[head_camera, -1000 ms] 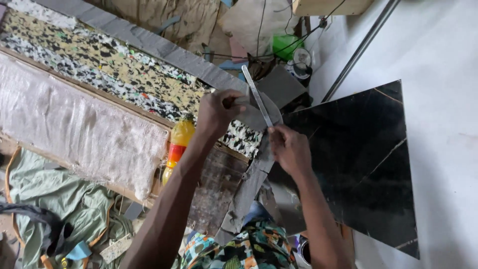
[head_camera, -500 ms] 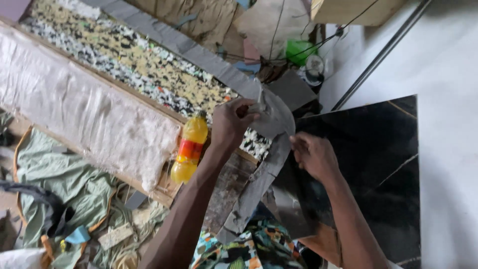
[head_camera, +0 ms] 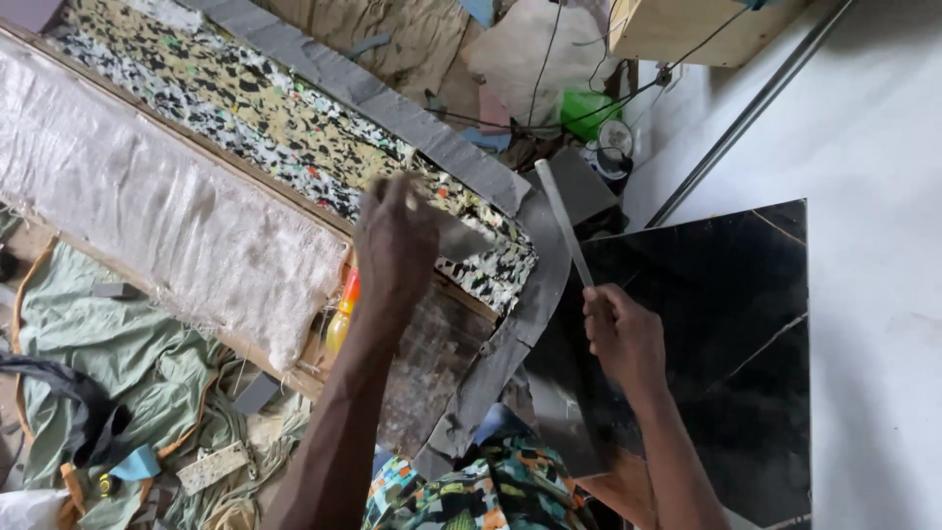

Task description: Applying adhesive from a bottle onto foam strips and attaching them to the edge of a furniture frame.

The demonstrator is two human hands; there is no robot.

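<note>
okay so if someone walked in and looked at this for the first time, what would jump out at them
Probably the speckled foam panel running diagonally across the upper left, with white fibrous padding alongside it. At centre, the left hand presses a grey fabric strip at the panel's corner, while the right hand grips a long thin metal strip. A glossy black slab fills the right.

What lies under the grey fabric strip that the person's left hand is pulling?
Under the grey fabric strip a multicoloured speckled foam pad shows beside the left hand. What the strip itself covers stays hidden.
</note>
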